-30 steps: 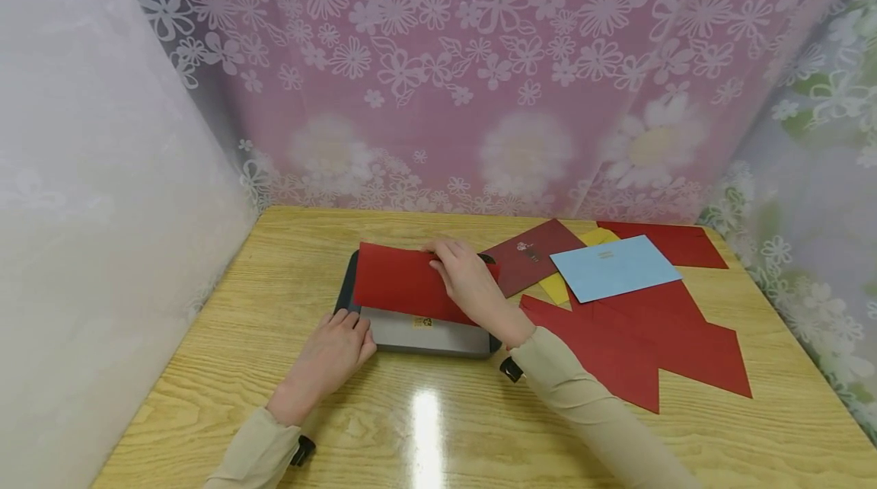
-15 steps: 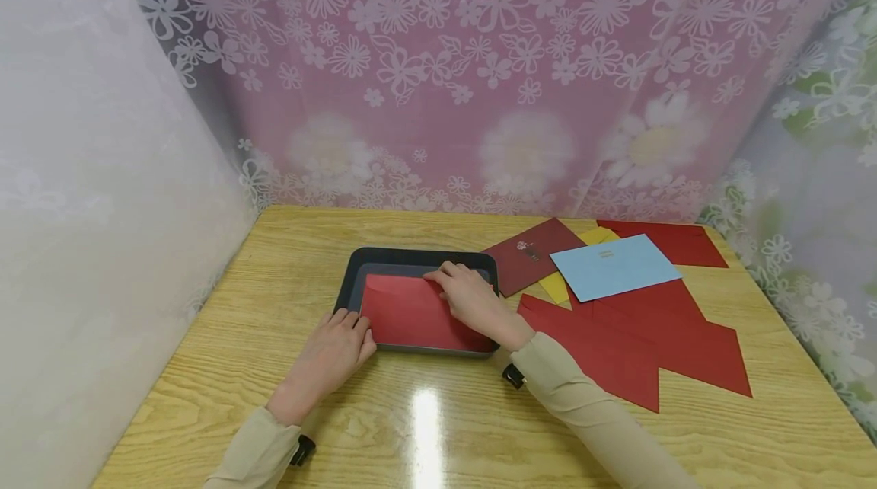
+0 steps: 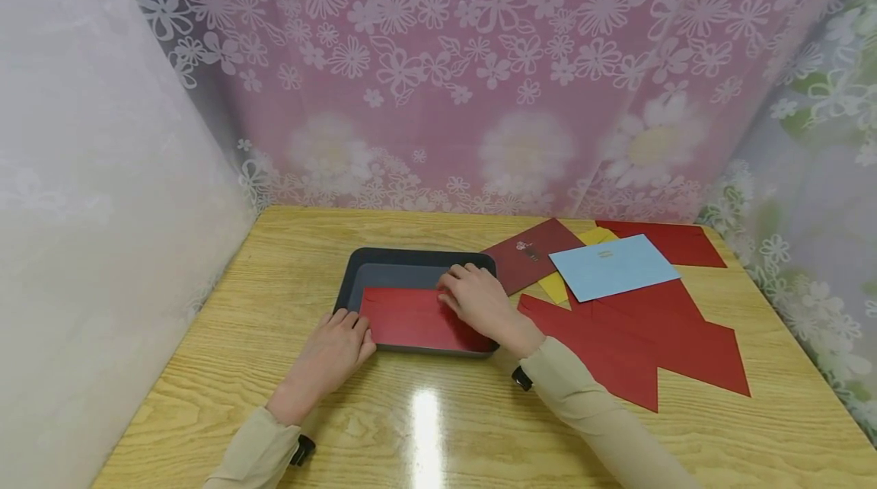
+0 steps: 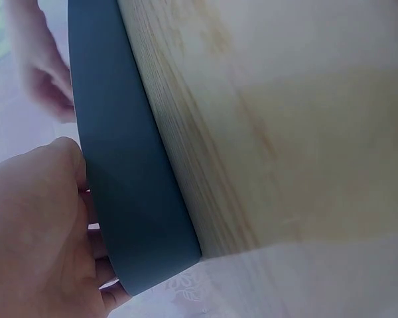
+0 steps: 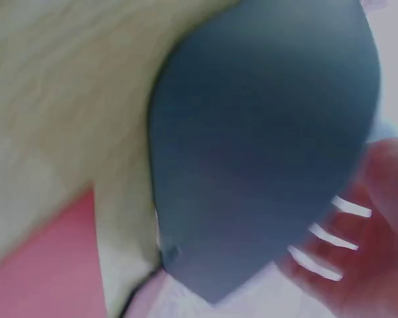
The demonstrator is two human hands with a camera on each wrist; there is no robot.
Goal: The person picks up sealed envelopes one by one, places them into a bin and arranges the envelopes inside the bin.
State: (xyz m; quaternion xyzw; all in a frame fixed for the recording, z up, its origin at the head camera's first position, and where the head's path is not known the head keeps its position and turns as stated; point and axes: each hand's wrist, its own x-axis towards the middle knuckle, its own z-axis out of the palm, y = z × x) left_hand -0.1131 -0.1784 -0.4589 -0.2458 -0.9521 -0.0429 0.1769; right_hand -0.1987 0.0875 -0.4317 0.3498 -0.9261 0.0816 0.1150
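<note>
While left hand (image 3: 332, 346) is gripping tray (image 3: 418, 256), I'm judging red envelope (image 3: 404, 319) light, bendable, best edge-held; right hand (image 3: 483, 306): can't tell grip

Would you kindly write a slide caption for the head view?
Left hand on a tray, right hand over the red envelope inside, more envelopes to the right.

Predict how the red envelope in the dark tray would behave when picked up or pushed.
The red envelope looks thin, so it is probably light and may bend when lifted. Its sheen hints it could slide when pushed, though the dark tray's walls would likely stop it.
</note>
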